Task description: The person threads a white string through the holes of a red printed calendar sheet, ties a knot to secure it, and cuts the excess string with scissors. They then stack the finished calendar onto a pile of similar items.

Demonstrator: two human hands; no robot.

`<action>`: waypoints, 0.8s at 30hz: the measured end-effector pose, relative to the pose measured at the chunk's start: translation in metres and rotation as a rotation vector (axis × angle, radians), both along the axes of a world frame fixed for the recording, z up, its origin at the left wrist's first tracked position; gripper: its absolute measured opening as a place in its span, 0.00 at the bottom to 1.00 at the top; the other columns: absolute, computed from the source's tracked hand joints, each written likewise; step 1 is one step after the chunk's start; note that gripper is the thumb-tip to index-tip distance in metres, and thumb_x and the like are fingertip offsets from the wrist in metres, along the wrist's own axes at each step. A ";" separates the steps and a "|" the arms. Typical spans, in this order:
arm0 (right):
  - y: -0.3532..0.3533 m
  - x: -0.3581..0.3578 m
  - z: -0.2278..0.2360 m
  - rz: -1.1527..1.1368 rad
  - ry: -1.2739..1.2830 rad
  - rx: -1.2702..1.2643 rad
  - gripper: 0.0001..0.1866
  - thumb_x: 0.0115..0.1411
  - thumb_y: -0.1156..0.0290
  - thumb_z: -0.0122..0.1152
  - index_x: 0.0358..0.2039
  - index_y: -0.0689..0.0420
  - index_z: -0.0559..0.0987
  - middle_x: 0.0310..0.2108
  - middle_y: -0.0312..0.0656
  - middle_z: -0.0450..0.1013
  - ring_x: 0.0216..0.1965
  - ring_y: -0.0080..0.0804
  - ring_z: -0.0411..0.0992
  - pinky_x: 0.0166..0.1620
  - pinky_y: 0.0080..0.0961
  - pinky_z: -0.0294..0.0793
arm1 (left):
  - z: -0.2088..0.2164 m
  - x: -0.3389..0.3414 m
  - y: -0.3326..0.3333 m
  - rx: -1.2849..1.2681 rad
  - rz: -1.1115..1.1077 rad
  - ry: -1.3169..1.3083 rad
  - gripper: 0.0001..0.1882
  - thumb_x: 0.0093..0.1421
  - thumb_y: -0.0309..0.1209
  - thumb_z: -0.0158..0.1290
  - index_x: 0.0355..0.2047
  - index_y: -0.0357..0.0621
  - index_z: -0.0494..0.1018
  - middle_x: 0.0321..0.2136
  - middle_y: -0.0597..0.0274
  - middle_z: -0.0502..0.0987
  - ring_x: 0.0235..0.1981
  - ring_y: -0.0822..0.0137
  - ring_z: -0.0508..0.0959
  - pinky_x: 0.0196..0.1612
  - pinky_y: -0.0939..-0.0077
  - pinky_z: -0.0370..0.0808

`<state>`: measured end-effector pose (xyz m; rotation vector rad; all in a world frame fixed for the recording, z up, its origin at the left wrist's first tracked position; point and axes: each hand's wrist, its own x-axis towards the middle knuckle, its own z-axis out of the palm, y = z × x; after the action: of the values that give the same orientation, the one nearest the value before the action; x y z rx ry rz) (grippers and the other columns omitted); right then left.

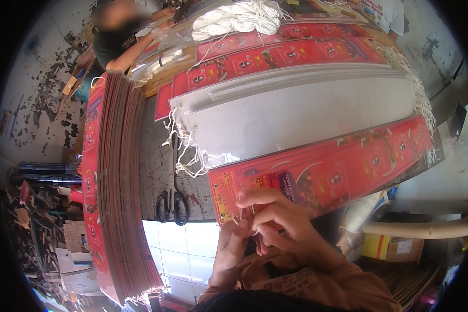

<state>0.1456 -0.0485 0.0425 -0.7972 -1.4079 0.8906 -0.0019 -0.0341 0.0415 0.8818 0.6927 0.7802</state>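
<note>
A white string (240,213) runs between my two hands at the near left corner of a long red printed sheet (359,158). My left hand (231,244) pinches the string between thumb and fingers. Close beside it, my right hand (286,221) has its fingers curled round the same string. Metal eyelets (216,186) show on the sheet's left end. Behind it lies a pile of pale grey sheets (307,114), with loose white strings (184,148) hanging from its left end. Black-handled scissors (172,200) lie to the left, apart from both hands.
A tall stack of red-edged sheets (122,182) stands at the left table edge. White string skeins (236,21) lie at the back, beyond more red sheets (275,57). Another person (122,44) works at the far left. Cardboard boxes (395,247) sit below right.
</note>
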 end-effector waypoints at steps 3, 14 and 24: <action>0.009 -0.002 -0.002 0.252 0.036 -0.053 0.02 0.56 0.81 0.47 0.29 0.62 0.65 0.47 0.55 0.63 0.43 0.44 0.66 0.47 0.35 0.65 | -0.021 -0.019 0.015 -0.164 -0.221 0.082 0.15 0.57 0.32 0.37 0.31 0.29 0.67 0.21 0.52 0.72 0.18 0.69 0.73 0.18 0.82 0.69; 0.014 -0.008 -0.005 0.191 -0.457 0.034 0.08 0.56 0.71 0.50 0.35 0.60 0.68 0.42 0.46 0.64 0.39 0.41 0.66 0.45 0.36 0.61 | -0.017 -0.043 0.033 -0.249 -0.444 -0.020 0.21 0.61 0.34 0.31 0.29 0.28 0.69 0.14 0.53 0.71 0.10 0.69 0.70 0.12 0.84 0.65; 0.012 -0.014 -0.014 0.002 -0.445 0.068 0.10 0.52 0.77 0.55 0.36 0.60 0.68 0.38 0.45 0.64 0.35 0.41 0.67 0.38 0.32 0.67 | 0.014 -0.040 0.034 0.611 -0.182 0.855 0.06 0.56 0.25 0.47 0.27 0.34 0.70 0.16 0.54 0.72 0.16 0.57 0.74 0.19 0.71 0.68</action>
<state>0.1319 -0.0369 0.0286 -0.9811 -1.8153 0.6855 -0.0416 -0.0002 0.0559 1.8580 1.1158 0.4216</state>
